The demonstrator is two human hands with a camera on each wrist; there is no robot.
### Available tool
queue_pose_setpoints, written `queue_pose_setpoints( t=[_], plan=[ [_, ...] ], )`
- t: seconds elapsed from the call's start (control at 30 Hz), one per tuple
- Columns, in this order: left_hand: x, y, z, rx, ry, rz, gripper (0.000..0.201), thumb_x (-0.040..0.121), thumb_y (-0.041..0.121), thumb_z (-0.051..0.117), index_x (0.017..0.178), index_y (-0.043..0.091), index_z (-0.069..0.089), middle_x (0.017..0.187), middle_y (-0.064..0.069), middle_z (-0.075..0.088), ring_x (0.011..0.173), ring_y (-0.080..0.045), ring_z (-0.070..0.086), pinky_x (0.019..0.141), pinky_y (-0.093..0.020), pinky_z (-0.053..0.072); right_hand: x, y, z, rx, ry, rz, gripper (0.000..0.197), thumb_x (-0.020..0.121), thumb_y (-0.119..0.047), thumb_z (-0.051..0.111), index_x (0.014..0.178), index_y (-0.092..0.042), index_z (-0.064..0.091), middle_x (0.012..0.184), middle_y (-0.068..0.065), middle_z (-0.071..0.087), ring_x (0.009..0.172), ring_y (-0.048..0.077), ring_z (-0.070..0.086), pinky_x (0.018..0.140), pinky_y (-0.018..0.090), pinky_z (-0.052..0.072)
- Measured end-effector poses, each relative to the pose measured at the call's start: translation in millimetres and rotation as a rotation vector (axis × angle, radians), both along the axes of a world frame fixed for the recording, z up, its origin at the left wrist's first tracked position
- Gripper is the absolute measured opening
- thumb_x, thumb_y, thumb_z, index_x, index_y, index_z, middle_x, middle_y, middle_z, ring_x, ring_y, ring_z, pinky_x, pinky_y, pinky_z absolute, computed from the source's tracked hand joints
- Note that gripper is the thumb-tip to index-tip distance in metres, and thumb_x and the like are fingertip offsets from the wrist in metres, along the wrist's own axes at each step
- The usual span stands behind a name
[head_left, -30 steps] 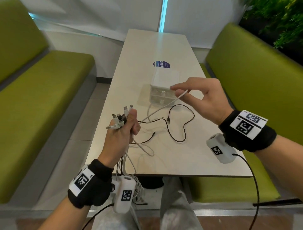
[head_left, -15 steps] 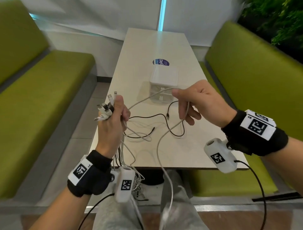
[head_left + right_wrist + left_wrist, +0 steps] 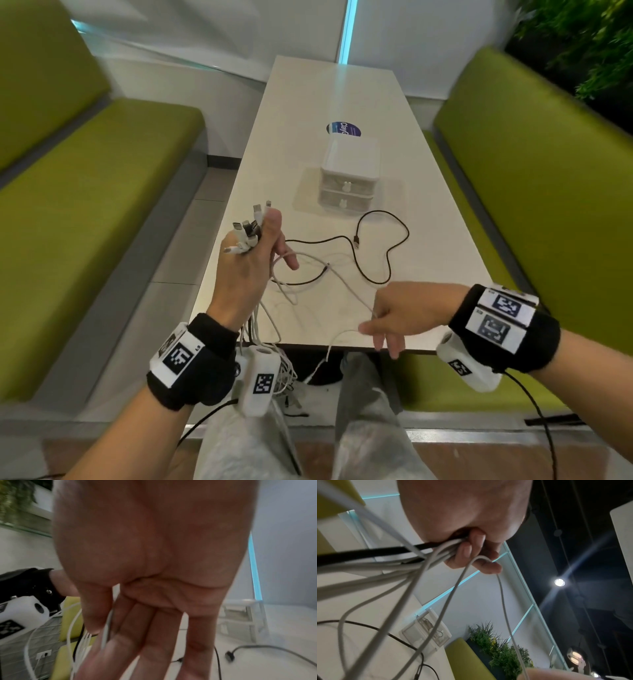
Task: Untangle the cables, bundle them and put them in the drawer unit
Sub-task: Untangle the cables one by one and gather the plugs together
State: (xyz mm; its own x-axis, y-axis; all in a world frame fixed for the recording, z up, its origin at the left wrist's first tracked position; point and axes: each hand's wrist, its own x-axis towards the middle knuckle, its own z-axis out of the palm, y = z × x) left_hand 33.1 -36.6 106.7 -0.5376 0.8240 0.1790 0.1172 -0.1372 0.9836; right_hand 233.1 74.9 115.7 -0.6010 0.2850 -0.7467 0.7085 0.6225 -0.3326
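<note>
My left hand (image 3: 255,262) is raised over the table's near left corner and grips a bunch of white and black cables (image 3: 426,555). Their plugs (image 3: 250,228) stick up above its fist, and the rest hangs below the table edge. One white cable (image 3: 349,289) runs from that fist to my right hand (image 3: 394,317), which pinches it between thumb and forefinger while the other fingers stay nearly straight. Its free end dangles toward my knees. A loose black cable (image 3: 388,253) curls on the table. Behind it stands the small white drawer unit (image 3: 349,174), both drawers closed.
The long white table (image 3: 329,89) has a round blue sticker (image 3: 343,129) behind the drawer unit. Green benches (image 3: 534,205) flank it on both sides, with plants (image 3: 589,37) at the far right. My legs are under the table's near edge.
My right hand has dropped from near the drawer unit toward the table's near edge, sliding along the white cable. My left hand stayed up with its bunch, shifting slightly.
</note>
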Motion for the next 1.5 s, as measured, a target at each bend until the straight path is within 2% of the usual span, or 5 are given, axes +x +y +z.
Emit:
queue_pose_setpoints(
  t=[0.13,0.37,0.83,1.13,1.5],
  plan=[
    [0.7,3.4,-4.1,0.013,0.044,0.052,0.057,0.097,0.053,0.039,0.06,0.011,0.048,0.07,0.001,0.072,0.04,-0.006,0.031,0.047,-0.019,0.027,2.5,-9.9,-18.0,-0.146,-0.19,0.08,0.045,0.097,-0.05,0.045,0.097,-0.014,0.073,0.086,-0.003,0.076,0.078,0.01,0.07,0.101,0.032,0.04],
    [0.1,8.6,1.2,0.006,0.016,0.011,0.058,0.095,0.057,0.033,0.057,0.013,0.035,0.056,-0.01,0.027,0.046,-0.014,0.022,0.042,-0.019,0.022,0.3,12.6,-29.1,0.351,-0.083,0.09,0.047,0.089,-0.051,0.059,0.129,-0.027,0.057,0.119,-0.003,0.063,0.11,0.019,0.058,0.094,0.034,0.046],
    [11.3,44.5,-4.1,-0.119,-0.117,-0.08,0.056,0.089,0.061,0.034,0.055,0.017,0.031,0.053,-0.001,0.022,0.054,-0.025,0.014,0.05,-0.038,0.012,-52.5,118.4,-81.0,0.649,0.285,-0.285,0.04,0.088,0.0,0.045,0.123,-0.014,0.058,0.116,0.012,0.055,0.101,0.033,0.058,0.085,0.039,0.049],
    [4.6,53.5,-16.8,-0.144,-0.118,-0.043,0.051,0.091,0.036,0.066,0.058,0.012,0.036,0.055,-0.005,0.026,0.044,-0.016,0.021,0.044,-0.022,0.022,-45.9,149.7,-104.8,0.717,0.324,-0.111,0.014,0.091,-0.011,0.057,0.105,-0.011,0.062,0.109,0.01,0.048,0.086,0.031,0.056,0.072,0.04,0.05],
    [27.3,33.9,9.4,-0.082,-0.136,-0.116,0.058,0.096,0.048,0.044,0.071,0.0,0.066,0.058,-0.006,0.046,0.044,-0.008,0.032,0.044,-0.024,0.023,-33.3,83.4,-1.7,0.783,0.942,-0.383,0.013,0.094,-0.025,0.06,0.105,-0.018,0.059,0.093,-0.001,0.066,0.084,0.017,0.058,0.073,0.032,0.049]
  ],
)
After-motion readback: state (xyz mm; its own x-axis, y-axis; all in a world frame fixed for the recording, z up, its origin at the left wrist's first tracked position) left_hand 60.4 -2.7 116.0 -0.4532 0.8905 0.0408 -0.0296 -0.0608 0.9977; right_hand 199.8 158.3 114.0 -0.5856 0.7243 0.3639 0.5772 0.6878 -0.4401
